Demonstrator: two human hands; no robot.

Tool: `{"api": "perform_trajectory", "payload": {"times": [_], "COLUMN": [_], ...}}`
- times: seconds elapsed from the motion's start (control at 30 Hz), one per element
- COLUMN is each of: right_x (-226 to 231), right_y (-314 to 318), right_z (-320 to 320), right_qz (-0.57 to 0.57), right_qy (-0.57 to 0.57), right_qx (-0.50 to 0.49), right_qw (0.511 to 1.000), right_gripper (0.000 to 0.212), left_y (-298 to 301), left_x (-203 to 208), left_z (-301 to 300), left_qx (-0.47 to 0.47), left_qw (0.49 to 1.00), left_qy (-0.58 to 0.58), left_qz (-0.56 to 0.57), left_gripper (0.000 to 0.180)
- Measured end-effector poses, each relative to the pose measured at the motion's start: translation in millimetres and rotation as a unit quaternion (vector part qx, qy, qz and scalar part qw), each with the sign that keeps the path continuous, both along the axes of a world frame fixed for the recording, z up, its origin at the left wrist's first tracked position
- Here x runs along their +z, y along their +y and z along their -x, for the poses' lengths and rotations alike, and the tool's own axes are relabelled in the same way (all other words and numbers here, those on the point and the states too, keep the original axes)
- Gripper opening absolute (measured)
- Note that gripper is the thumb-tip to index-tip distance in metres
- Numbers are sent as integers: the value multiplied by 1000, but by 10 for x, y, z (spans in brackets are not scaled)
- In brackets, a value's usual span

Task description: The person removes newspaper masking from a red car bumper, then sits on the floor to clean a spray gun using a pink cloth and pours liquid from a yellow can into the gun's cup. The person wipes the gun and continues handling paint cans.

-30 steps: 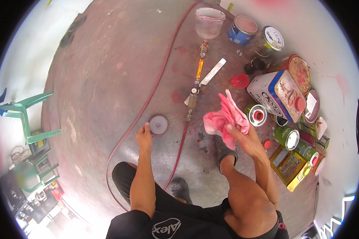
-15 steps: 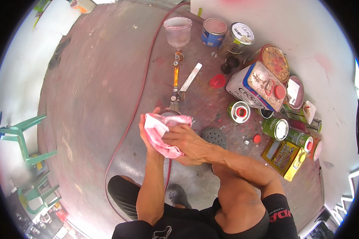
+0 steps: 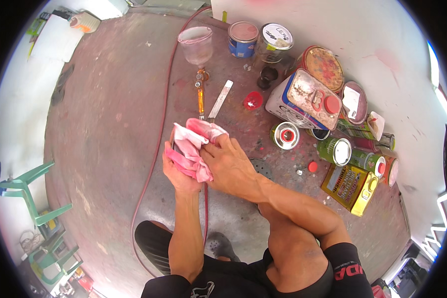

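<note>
A crumpled pink-and-white rag (image 3: pixel 186 149) is bunched between my two hands in front of me. My left hand (image 3: pixel 180 174) cups it from the left and below, fingers curled up its side. From the right, my right hand (image 3: pixel 233 166) presses its fingers into the folds. Whatever may lie under the cloth is mostly hidden. Just beyond my hands is what looks like a spray gun with a pink-stained cup (image 3: pixel 195 47) and an orange-gold stem (image 3: pixel 200 99). Beside the stem, a flat pale stirring stick (image 3: pixel 221 100) lies at a slant.
Paint cans (image 3: pixel 242 39), a large square tin (image 3: pixel 303 99), several small green cans (image 3: pixel 334 150) and a yellow thinner tin (image 3: pixel 350 188) crowd the right-hand wall. A small red cup (image 3: pixel 253 100) sits nearer. A red hose (image 3: pixel 159 164) curves along the floor; green chairs (image 3: pixel 27 191) stand left.
My hands and the rag have shifted up and slightly left in view, and the rag is folded differently. A dark curved rim seen behind it earlier is now covered. The view has turned a little.
</note>
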State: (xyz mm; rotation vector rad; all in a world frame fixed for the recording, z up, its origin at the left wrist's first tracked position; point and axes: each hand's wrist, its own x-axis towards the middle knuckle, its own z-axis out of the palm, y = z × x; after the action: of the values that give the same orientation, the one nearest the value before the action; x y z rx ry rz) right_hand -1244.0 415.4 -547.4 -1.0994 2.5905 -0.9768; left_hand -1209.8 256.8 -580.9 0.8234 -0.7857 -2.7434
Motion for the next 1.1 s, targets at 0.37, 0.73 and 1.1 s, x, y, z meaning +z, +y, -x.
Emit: {"api": "perform_trajectory", "payload": {"times": [0.37,0.73,1.1], "right_x": [-44,-129,-294], "right_y": [-2,217,1429], "right_z": [121,19,37], "right_qz": [201,230,101], "right_qy": [-148,-223,-496], "right_qx": [-148,15,-276], "right_qw": [957,947,817], "right_gripper": [26,25,35], "left_y": [353,224,620], "left_x": [-47,-247,-810], "left_z": [-233,-130,-349], "left_qx": [-125,-179,-183], "left_qw": [992,982,976], "left_qy": [22,3,-112], "left_qz": [-17,-60,33], "left_gripper": [61,61,53]}}
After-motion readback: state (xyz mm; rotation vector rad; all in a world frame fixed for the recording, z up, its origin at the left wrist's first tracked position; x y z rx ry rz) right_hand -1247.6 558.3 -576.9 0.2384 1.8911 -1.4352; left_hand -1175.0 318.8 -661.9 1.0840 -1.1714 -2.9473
